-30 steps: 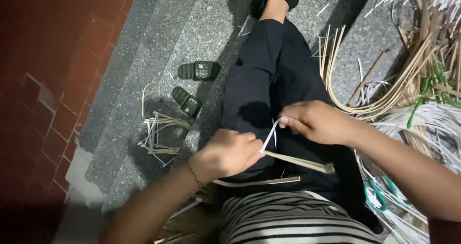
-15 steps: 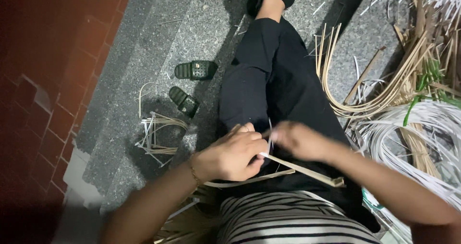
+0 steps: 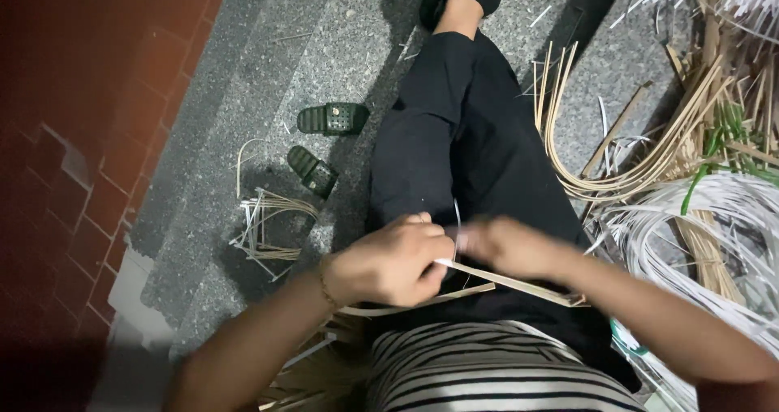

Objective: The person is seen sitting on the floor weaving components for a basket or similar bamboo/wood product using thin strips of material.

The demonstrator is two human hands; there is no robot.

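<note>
- A red brick wall (image 3: 73,136) is running down the far left, with a grey granite floor (image 3: 324,47) lying beside it.
- A small heap of cut strip scraps (image 3: 264,225) is lying on the granite, and a pair of dark sandals (image 3: 324,140) is sitting just above it, near the person's black trouser leg (image 3: 438,136).
- The left hand (image 3: 389,262) is curling closed around the near end of a pale flat bamboo strip (image 3: 519,285), thumb and fingers pinching it over the lap.
- The right hand (image 3: 507,246) is blurring with motion; it is meeting the left at the same strip and a thin white strand (image 3: 457,221) that is looping up between the two hands. I cannot tell exactly how tightly it is pinching.
- The strip is lying across the lap, just above the striped shirt (image 3: 495,371), its far end pointing toward the person's right.
- To my mind the work is going best when the left hand is keeping the strip flat and steady while the right is drawing the strand snug without twisting it; a slack pinch is likely letting the strip roll.
- Curved bamboo strips (image 3: 592,160) are fanning out on the floor to the right, and a bundle of white strands (image 3: 698,233) is piling beside them.
</note>
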